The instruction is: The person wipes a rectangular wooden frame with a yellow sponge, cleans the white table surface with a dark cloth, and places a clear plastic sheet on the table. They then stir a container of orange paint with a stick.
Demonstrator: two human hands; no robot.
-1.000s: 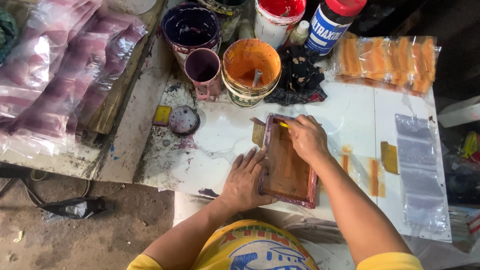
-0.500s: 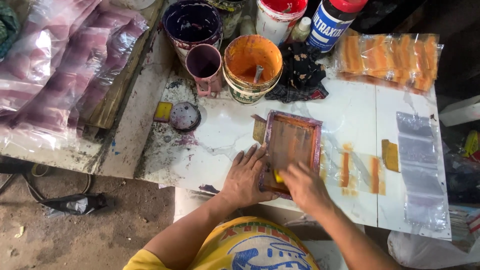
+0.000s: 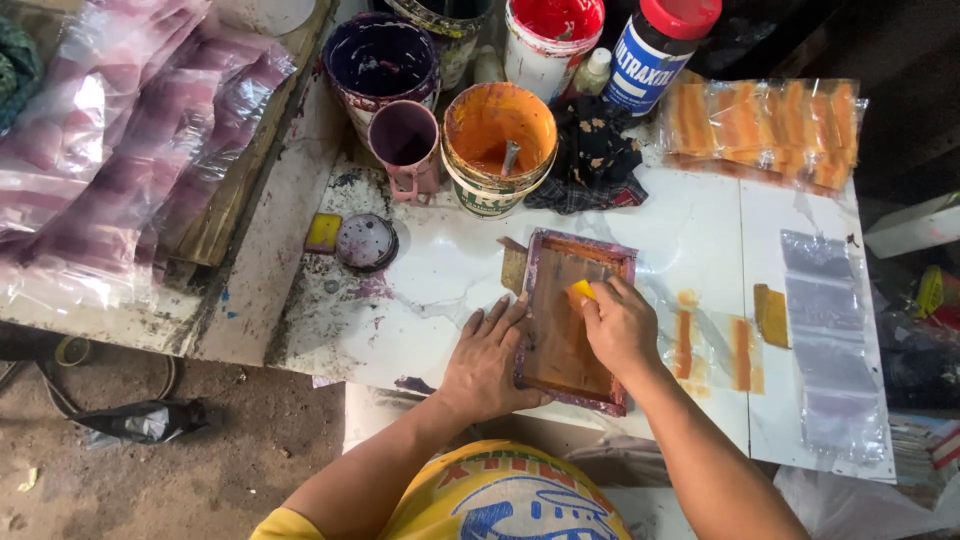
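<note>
A small wooden-framed printing screen [image 3: 560, 345], stained orange, lies flat on the white tabletop [image 3: 440, 270]. My left hand [image 3: 487, 358] presses flat on the screen's left edge. My right hand [image 3: 620, 325] is closed on a small yellow squeegee [image 3: 580, 291], which rests on the mesh in the upper part of the frame. A clear plastic bag with two orange printed stripes [image 3: 712, 348] lies just right of the screen.
An orange paint tub [image 3: 498, 145], a purple mug [image 3: 405, 150], a purple tub [image 3: 378, 62], a red tub [image 3: 552, 35] and a red-capped bottle [image 3: 650, 50] stand at the back. Printed bags [image 3: 765, 122] lie far right, blank clear bags [image 3: 830, 345] at right, purple-printed bags [image 3: 110, 150] left.
My right hand pulled the squeegee from the frame's top down to its near end, then returned it to the upper part. The left hand stayed on the frame's left edge.
</note>
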